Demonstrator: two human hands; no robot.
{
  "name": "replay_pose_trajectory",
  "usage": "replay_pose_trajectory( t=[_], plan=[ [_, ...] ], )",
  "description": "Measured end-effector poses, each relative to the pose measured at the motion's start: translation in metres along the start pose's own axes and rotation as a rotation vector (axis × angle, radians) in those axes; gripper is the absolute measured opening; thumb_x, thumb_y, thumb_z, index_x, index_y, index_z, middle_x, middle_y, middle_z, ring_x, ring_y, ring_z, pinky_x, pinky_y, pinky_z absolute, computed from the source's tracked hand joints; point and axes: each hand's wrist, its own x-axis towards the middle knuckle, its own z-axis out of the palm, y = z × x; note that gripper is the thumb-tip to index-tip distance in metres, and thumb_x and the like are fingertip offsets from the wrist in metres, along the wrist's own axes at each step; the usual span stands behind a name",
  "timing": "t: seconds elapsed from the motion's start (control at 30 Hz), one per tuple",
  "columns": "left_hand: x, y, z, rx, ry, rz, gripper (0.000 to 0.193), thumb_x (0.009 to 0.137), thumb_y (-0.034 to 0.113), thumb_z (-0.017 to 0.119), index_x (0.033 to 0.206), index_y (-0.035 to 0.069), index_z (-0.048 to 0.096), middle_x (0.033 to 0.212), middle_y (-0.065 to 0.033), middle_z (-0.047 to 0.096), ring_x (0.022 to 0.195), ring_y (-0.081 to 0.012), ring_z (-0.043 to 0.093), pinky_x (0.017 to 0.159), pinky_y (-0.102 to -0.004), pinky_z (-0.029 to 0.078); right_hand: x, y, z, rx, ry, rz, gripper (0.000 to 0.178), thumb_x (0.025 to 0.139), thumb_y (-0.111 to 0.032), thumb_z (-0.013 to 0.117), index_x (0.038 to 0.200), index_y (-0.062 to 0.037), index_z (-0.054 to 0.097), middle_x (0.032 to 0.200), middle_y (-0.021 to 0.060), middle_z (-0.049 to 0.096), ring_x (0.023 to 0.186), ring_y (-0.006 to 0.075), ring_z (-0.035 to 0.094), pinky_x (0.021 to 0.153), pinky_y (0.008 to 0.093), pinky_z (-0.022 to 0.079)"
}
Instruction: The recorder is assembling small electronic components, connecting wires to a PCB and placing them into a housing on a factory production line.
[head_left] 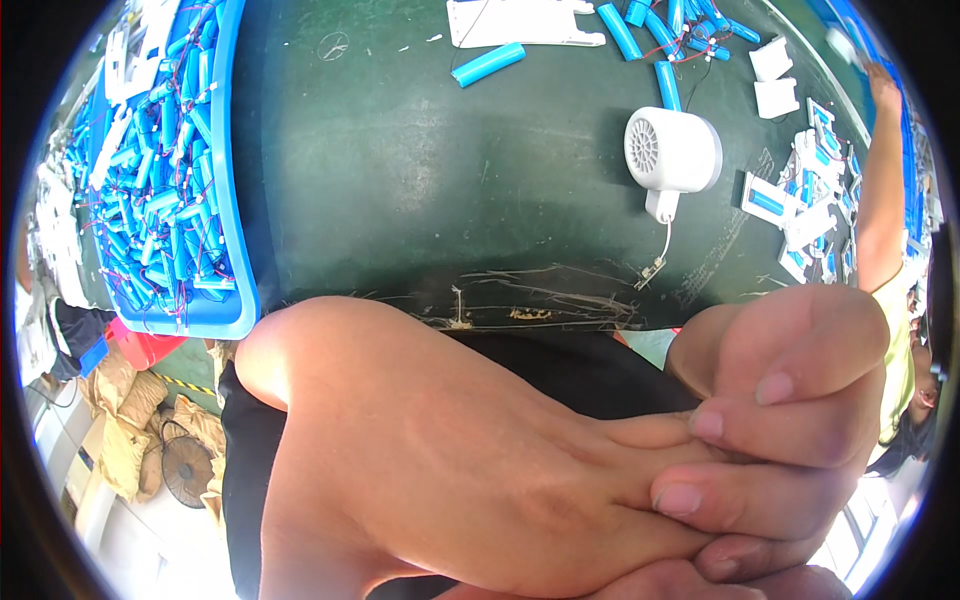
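Observation:
My left hand (470, 470) fills the lower middle, very close, its back turned up and its wrist bent. The fingers of my right hand (790, 440) are curled over the left one's fingers at the lower right, fingertips pressed against it. The left fingers run in under the right ones, so their tips are hidden. No part or tool shows in either hand. Beyond them on the green table (370, 180) lies a white fan head (672, 150) with a round slotted grille, a short neck and a wire ending in a small board (651, 273).
A blue bin (237, 230) heaped with blue battery cells stands left. Loose cells (488, 64) and a white plastic shell (520, 24) lie at the far edge. White parts (800, 205) pile up at right, near a co-worker's arm (884, 190). A floor fan (187, 468) stands lower left.

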Motion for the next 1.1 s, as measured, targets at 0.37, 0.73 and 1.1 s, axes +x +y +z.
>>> replay_pose_trajectory(
  t=[0.37, 0.73, 1.1],
  plan=[
    [0.0, 0.005, -0.004, 0.018, -0.021, -0.024, 0.131, 0.067, 0.079, 0.076, 0.131, -0.029, 0.038, 0.13, -0.0506, 0.037, 0.125, -0.0601, 0.041, 0.109, -0.0634, 0.03, 0.002, 0.003, -0.006, 0.068, -0.062, -0.03, 0.024, 0.101, -0.022, 0.053, 0.12, -0.0235, 0.067, 0.094, -0.0155, 0.069, 0.07, 0.0032, 0.056, 0.077, 0.026, 0.037],
    [0.002, 0.01, -0.008, 0.027, -0.049, -0.042, 0.13, 0.068, 0.078, 0.076, 0.132, -0.028, 0.039, 0.13, -0.0493, 0.038, 0.124, -0.0583, 0.043, 0.109, -0.0616, 0.031, -0.005, 0.002, -0.007, 0.035, -0.039, -0.063, 0.027, 0.096, -0.014, 0.056, 0.12, -0.0221, 0.065, 0.095, -0.0131, 0.069, 0.068, 0.0069, 0.055, 0.074, 0.0298, 0.035],
    [0.005, 0.013, -0.014, 0.028, -0.075, -0.07, 0.128, 0.069, 0.078, 0.077, 0.132, -0.027, 0.04, 0.129, -0.048, 0.04, 0.124, -0.0564, 0.044, 0.109, -0.0599, 0.033, 0.003, 0.002, -0.005, 0.064, -0.064, -0.018, 0.026, 0.1, -0.021, 0.052, 0.122, -0.0217, 0.067, 0.097, -0.0125, 0.07, 0.068, 0.0065, 0.054, 0.078, 0.0303, 0.036]
  ],
)
